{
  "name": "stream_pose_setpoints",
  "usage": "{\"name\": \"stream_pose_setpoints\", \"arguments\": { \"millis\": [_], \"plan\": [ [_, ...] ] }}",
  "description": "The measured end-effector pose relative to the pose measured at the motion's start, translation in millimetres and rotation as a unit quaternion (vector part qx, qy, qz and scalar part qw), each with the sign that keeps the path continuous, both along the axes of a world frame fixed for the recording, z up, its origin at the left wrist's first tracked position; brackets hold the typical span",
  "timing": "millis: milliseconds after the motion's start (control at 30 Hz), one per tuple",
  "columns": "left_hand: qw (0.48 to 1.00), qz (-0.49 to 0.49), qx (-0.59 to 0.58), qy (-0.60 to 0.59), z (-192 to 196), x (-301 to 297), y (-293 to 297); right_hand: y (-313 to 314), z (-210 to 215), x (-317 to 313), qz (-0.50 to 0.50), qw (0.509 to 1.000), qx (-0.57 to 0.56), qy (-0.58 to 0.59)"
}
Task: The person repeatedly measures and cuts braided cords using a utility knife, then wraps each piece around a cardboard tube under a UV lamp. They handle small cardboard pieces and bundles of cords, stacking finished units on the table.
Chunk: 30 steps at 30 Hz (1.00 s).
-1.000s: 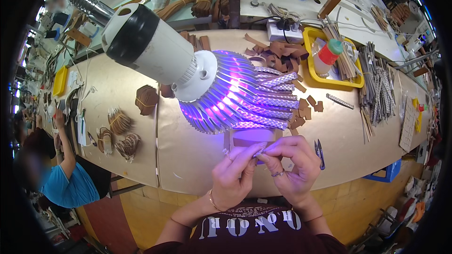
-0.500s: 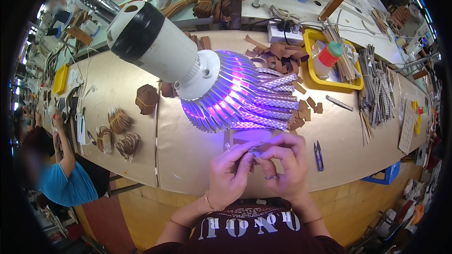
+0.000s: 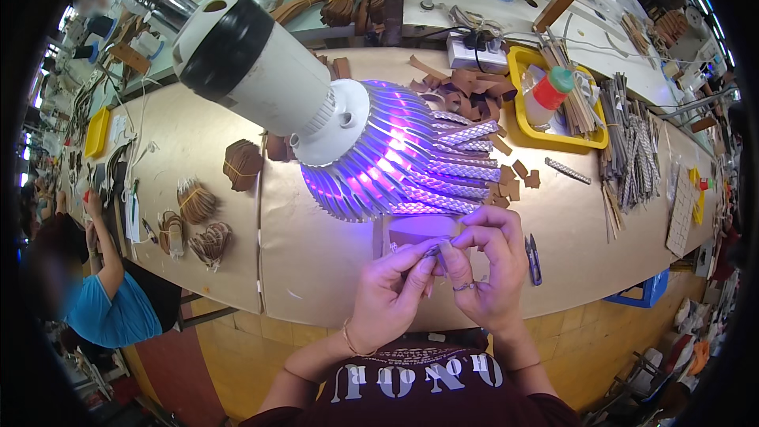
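My left hand [image 3: 385, 294] is closed, pinching a short greyish strip [image 3: 432, 251] that looks braided, between thumb and forefinger. Beside it, my right hand [image 3: 492, 270] has thumb and forefinger pressed together at the strip's other end, its remaining fingers curled. Fingers hide most of the strip. Just beyond both hands, a lit lamp [image 3: 368, 154] with a finned head casts violet light. Several braided straps [image 3: 458, 168] lie fanned out from under the lamp head. Thread snips [image 3: 534, 259] rest on the table to the right of my right hand.
Brown leather scraps [image 3: 474, 91] lie behind the straps. A yellow tray [image 3: 597, 141] holds a red-and-white bottle with a green cap [image 3: 549, 97]. Bundled brown strips [image 3: 243, 164] sit left of the lamp. A person in a blue shirt [image 3: 118, 300] works at the far left.
My right hand's fingers have shifted slightly to the right and loosened their curl around the strip. My left hand keeps its pinch. The view has tilted a little.
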<state>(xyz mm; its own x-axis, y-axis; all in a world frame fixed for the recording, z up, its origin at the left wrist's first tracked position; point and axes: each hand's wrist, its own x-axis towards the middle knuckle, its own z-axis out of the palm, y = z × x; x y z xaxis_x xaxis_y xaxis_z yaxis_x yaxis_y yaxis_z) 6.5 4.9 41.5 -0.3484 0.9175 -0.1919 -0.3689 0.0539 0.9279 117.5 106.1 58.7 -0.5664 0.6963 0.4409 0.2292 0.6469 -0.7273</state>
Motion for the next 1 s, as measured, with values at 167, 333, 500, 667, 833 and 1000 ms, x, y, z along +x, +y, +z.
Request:
{"name": "stream_pose_setpoints", "arguments": {
  "millis": [167,333,500,667,833,1000],
  "plan": [
    [1.0,-0.004,-0.004,0.018,0.8,-0.5,1.5,-1.0,1.0,-1.5,-0.018,0.999,-0.031,-0.001],
    [0.999,-0.013,0.004,0.052,-3.1,-0.6,2.2,-1.3,-0.1,-0.9,-0.018,0.996,-0.085,0.004],
    [0.99,-0.023,0.012,0.135,-7.7,-1.4,-0.2,-4.7,-4.1,1.2,0.011,0.963,-0.256,0.09],
    [0.989,-0.033,0.033,0.143,-12.4,2.0,-3.7,-11.5,-5.4,5.4,0.021,0.876,-0.431,0.215],
    [0.998,-0.046,-0.035,-0.04,-13.8,-0.4,-10.1,-9.2,-9.3,2.9,0.037,0.835,-0.504,0.218],
    [0.984,-0.057,-0.056,-0.157,-12.3,-13.1,-7.5,-4.6,-5.9,5.6,0.057,0.849,-0.5,0.161]
  ]
}}
